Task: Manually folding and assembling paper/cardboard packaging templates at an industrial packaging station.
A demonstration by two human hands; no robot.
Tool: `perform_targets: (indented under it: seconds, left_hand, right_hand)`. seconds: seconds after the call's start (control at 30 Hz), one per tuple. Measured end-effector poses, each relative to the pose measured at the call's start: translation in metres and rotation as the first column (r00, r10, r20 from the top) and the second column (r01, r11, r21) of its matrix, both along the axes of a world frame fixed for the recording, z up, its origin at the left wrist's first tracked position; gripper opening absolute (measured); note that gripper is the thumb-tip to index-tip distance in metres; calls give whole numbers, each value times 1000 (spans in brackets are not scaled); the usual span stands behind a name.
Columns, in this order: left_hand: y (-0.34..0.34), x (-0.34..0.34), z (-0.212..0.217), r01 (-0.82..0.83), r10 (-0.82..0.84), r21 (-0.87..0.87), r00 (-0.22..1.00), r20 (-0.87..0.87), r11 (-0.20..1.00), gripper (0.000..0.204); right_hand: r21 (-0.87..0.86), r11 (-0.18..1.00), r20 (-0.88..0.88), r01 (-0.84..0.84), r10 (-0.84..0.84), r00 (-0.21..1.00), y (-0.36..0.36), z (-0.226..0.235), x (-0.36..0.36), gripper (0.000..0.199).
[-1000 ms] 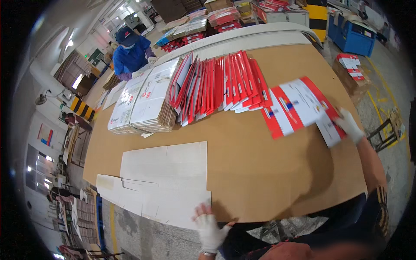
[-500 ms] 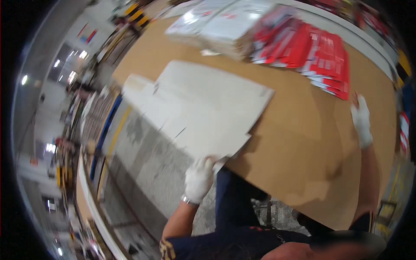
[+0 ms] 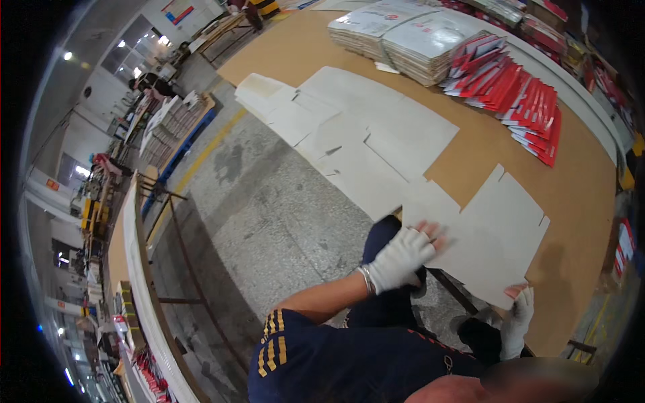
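Observation:
A white die-cut cardboard sheet (image 3: 403, 127) with slits and notched flaps lies unfolded across the brown tabletop, its near edge overhanging the front. In a white fingerless glove, my left hand (image 3: 405, 254) is over the near edge of the sheet, fingers stretched out and slightly blurred. My right hand (image 3: 519, 319), gloved the same way, is at the sheet's near right corner, its fingers closed around the edge there. Its thumb is partly hidden.
Strapped white cardboard bundles (image 3: 403, 37) stand at the table's far side. Beside them is a fanned row of red and white folded packets (image 3: 517, 101). On the left, a concrete floor (image 3: 269, 195) leads to a blue pallet (image 3: 178, 151) with stacked sheets; people work beyond.
The cardboard sheet has come toward me and right, unfolding across the table. My left hand moved right and opened; my right hand came from the far right to the sheet's near corner.

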State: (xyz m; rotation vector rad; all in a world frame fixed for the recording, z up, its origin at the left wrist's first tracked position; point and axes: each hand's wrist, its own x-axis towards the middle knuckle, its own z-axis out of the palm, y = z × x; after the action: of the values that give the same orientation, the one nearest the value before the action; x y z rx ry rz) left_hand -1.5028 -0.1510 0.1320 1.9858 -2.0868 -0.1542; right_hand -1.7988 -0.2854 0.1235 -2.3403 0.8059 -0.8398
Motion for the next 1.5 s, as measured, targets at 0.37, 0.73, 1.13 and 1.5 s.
perform_targets:
  seconds: [0.37,0.73,1.13,1.5]
  left_hand:
    - [-85,16,-58,184,-258,-206,863,-434,961,20]
    - [-100,-51,-88,154,-154,-18,961,-228,988,27]
    - [-117,-129,-82,74,-88,-127,990,-110,989,38]
    - [-104,-176,-87,521,-516,-79,853,74,850,92]
  right_hand:
    - [87,900,-55,426,-423,905,2,-32,-131,16]
    - [-212,871,-127,443,-474,871,19,-57,-123,55]
    - [353,522,-227,777,-758,612,-4,-66,-108,50]
    - [934,350,323,-68,-748,580,85,-118,-51,32]
